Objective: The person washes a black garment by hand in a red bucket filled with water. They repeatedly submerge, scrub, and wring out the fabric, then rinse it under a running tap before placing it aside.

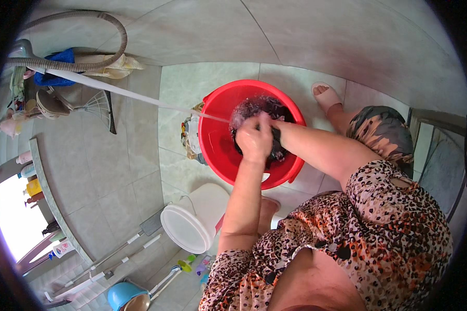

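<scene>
A large red tub point(215, 136) stands on the tiled floor in front of me. Dark wet cloth point(280, 111) lies in it, with foam and splashing water over its far part. My left hand point(255, 141) is closed, knuckles up, over the cloth near the tub's middle. Against it my right hand point(271, 124) is closed too, partly hidden behind the left and slightly blurred. Both seem to grip the dark cloth between them. From the upper left, a stream of water point(140, 98) shoots across into the tub and lands beside my hands.
A lidded white bucket point(184, 228) stands left of my left arm. Piled clothes point(192, 137) lie beside the tub's left rim. A grey hose point(120, 39) loops at the upper left wall. Bottles point(32, 187) line a shelf; mop handles point(109, 269) and a blue basin point(125, 293) are below.
</scene>
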`<control>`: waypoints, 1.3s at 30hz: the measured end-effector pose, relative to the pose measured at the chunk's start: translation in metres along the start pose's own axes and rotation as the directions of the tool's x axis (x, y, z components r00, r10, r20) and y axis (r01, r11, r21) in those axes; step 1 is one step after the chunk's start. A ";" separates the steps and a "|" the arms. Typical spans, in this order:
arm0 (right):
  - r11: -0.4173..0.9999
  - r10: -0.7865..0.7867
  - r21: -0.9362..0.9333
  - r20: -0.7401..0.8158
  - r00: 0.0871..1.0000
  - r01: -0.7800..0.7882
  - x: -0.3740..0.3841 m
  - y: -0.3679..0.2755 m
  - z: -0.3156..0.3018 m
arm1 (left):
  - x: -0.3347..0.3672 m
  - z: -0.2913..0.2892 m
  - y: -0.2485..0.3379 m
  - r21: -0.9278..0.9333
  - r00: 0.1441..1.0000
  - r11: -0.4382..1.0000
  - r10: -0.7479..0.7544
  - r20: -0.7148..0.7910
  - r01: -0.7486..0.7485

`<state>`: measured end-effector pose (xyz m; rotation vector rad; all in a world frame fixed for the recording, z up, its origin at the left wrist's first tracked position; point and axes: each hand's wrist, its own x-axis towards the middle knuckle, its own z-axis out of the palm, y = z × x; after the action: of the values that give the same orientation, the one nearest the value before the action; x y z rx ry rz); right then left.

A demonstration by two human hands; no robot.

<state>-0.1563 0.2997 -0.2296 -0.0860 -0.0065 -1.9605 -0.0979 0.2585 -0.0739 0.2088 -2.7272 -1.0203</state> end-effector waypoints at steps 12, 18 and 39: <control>0.256 -0.672 -0.848 -0.501 0.545 -0.464 0.027 -0.048 0.114 | 0.029 -0.030 -0.148 0.699 0.839 0.684 -0.494 0.230 0.211; -0.160 -0.525 -0.656 -0.576 0.627 -0.737 0.018 -0.014 0.093 | 0.017 0.012 -0.126 0.460 0.865 0.888 -0.210 0.456 -0.028; 0.098 -0.135 -0.446 -0.892 0.432 -0.890 -0.002 -0.005 0.119 | 0.058 0.057 -0.186 0.647 0.781 0.760 -0.439 0.444 0.060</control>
<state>-0.1535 0.3086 -0.1109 0.0119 1.7406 -0.8046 -0.1580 0.1425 -0.2295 0.4701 -3.6128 -0.1959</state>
